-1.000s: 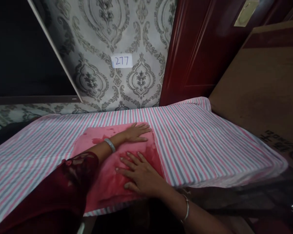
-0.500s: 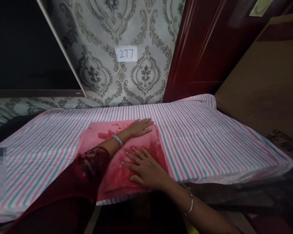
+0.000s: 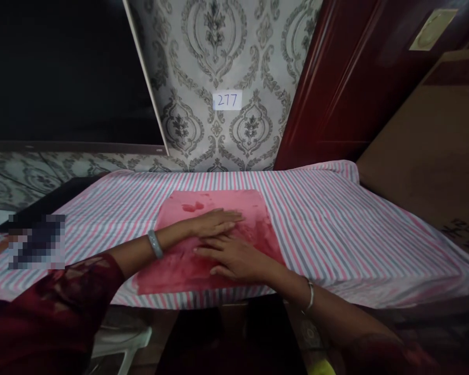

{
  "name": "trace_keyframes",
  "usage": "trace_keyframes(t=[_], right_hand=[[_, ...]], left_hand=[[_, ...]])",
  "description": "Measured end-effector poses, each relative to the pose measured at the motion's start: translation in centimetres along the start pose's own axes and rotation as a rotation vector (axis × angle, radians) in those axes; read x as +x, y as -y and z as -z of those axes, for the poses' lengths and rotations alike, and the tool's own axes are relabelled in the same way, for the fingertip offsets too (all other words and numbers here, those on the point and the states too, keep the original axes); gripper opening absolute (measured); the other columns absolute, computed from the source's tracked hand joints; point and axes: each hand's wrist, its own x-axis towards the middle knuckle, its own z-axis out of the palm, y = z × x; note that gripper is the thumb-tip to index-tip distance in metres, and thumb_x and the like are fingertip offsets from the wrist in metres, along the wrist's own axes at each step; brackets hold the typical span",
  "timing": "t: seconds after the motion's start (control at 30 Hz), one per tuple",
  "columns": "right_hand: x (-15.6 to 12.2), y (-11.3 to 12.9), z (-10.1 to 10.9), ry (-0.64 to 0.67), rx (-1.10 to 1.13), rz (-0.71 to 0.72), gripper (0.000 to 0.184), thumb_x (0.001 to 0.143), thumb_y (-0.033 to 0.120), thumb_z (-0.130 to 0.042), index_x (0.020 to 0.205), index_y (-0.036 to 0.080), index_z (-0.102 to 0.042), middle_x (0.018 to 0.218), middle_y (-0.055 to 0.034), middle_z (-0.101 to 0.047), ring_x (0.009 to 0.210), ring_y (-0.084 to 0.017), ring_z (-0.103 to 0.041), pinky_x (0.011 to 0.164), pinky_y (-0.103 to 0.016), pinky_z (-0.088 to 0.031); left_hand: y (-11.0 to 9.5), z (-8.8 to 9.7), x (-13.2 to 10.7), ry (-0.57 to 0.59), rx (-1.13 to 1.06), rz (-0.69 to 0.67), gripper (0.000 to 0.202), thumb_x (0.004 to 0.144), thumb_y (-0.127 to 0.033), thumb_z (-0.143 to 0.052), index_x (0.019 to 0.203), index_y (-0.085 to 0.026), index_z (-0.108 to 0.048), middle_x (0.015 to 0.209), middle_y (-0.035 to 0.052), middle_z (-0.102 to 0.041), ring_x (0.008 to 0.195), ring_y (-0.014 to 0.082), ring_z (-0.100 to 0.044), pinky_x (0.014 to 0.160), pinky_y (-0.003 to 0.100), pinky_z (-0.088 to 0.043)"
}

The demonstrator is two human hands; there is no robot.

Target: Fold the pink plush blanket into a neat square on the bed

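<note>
A pink cloth [image 3: 219, 200] with dark wet patches lies spread flat over a pink, grey and white striped cover [image 3: 324, 224]. My left hand [image 3: 214, 223] rests palm down near the middle of the cloth, fingers stretched to the right. Just below it, my right hand [image 3: 236, 256] lies flat on the cloth, fingers pointing left, its fingertips close to my left hand. Neither hand grips anything. The cloth under both palms is hidden.
Behind the covered surface is a patterned wall with a paper label [image 3: 227, 100] reading 277. A dark screen [image 3: 70, 78] hangs at the left. A large cardboard box [image 3: 426, 151] and a dark red door [image 3: 336, 94] stand at the right. A white stool [image 3: 121, 338] is below.
My left hand has come from the cloth's far edge back toward me, closer to my right hand. The cloth's near edge now lies further onto the cover. The view has shifted.
</note>
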Motion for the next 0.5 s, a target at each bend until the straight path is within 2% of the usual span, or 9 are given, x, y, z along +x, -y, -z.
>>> trace_keyframes(t=[0.07,0.13,0.23,0.3,0.5], right_hand=[[1.3,0.0,-0.9,0.038,-0.008,0.054,0.057,0.104,0.05,-0.052,0.156,0.029,-0.042,0.161,-0.0062,-0.039,0.149,-0.024,-0.032,0.123,-0.046,-0.025],[2.0,-0.3,-2.1,0.049,-0.034,0.077,0.059,0.104,0.051,-0.05,0.157,0.028,-0.039,0.163,-0.0072,-0.036,0.151,-0.024,-0.029,0.124,-0.047,-0.021],[1.8,-0.8,-3.5,0.019,-0.061,0.096,0.059,0.106,0.052,-0.044,0.159,0.028,-0.035,0.167,-0.0072,-0.027,0.154,-0.023,-0.019,0.126,-0.049,-0.013],[1.4,-1.0,-3.8,0.019,-0.059,0.095,0.058,0.107,0.053,-0.042,0.159,0.027,-0.035,0.168,-0.0068,-0.023,0.155,-0.023,-0.015,0.126,-0.049,-0.012],[1.4,-1.1,-3.4,0.069,-0.019,0.076,0.059,0.107,0.051,-0.043,0.159,0.026,-0.034,0.168,-0.006,-0.02,0.156,-0.023,-0.013,0.127,-0.049,-0.013]], left_hand=[[0.4,-0.5,-1.0,0.035,0.065,-0.004,0.059,0.104,-0.056,-0.024,0.155,-0.033,-0.042,0.162,0.0031,-0.041,0.153,0.0228,-0.03,0.125,0.05,-0.015],[1.2,-0.9,-1.4,0.036,0.146,-0.001,0.056,0.104,-0.055,-0.03,0.155,-0.037,-0.04,0.163,0.0028,-0.038,0.154,0.0245,-0.026,0.125,0.055,-0.012],[3.1,-1.0,-1.2,0.016,0.246,-0.035,0.058,0.101,-0.054,-0.04,0.156,-0.037,-0.038,0.165,0.005,-0.034,0.156,0.0273,-0.022,0.124,0.058,-0.007],[4.6,-0.6,-0.7,0.013,0.284,-0.031,0.061,0.1,-0.056,-0.042,0.158,-0.034,-0.036,0.166,0.0071,-0.031,0.156,0.029,-0.02,0.123,0.059,-0.005],[8.6,0.8,1.2,0.01,0.255,0.155,0.065,0.099,-0.062,-0.037,0.158,-0.034,-0.035,0.168,0.0075,-0.027,0.157,0.033,-0.015,0.121,0.063,-0.006]])
